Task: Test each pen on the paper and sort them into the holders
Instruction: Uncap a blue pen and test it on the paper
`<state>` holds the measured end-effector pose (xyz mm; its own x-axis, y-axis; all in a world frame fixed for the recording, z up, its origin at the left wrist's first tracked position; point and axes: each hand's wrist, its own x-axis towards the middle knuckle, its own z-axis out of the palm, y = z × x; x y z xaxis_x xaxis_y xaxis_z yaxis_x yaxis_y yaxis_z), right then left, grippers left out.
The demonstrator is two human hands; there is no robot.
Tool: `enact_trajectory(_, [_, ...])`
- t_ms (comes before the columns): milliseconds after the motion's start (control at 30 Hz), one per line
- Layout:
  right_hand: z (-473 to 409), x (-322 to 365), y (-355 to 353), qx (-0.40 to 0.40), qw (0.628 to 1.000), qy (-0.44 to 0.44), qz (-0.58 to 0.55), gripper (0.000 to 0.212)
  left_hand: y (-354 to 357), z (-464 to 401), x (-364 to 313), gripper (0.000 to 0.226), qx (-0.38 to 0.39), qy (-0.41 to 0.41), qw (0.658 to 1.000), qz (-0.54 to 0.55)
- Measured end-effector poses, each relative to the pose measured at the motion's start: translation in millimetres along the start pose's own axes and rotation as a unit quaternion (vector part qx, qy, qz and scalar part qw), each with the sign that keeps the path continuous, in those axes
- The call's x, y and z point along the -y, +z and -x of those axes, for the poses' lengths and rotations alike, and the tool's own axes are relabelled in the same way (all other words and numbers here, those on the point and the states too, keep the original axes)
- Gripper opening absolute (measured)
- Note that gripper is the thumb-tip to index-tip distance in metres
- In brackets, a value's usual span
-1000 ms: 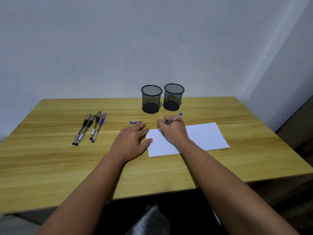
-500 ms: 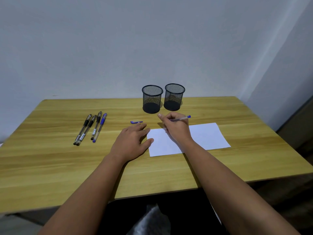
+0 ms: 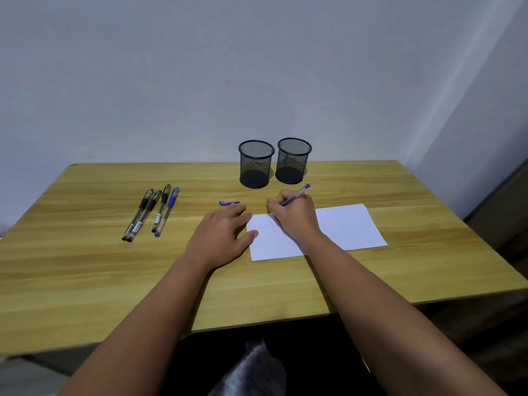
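The right hand [image 3: 297, 217] pinched the blue-capped clear plastic pen [image 3: 295, 194], tip at the white paper sheet's [image 3: 348, 227] far-left corner, its barrel slanting up toward the 2 black mesh holders [image 3: 256, 164]; the left hand [image 3: 221, 238] lay flat, fingers relaxed.

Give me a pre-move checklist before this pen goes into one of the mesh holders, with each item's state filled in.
1. Pen gripped by right hand: ok.
2. Paper steadied by left hand, thumb at its edge: ok.
3. Ink mark visible on the paper: cannot tell, too faint.
4. Both holders upright, left holder and right holder free of pens: ok.
5. Cap back on the pen: not ok, it lies on the table.
6. Four untested pens set apart at left: ok.
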<state>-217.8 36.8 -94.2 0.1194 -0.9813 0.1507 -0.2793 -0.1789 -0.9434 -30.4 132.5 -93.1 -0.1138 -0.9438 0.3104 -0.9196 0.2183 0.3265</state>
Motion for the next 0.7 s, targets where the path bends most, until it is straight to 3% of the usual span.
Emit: enact_trajectory(700, [-2.3,-3.1,1.8,-0.022,0.999,0.005,0.031,0.030,-1.1,-0.9,-0.9,0.055,-0.001,0.002,1.000,-0.004])
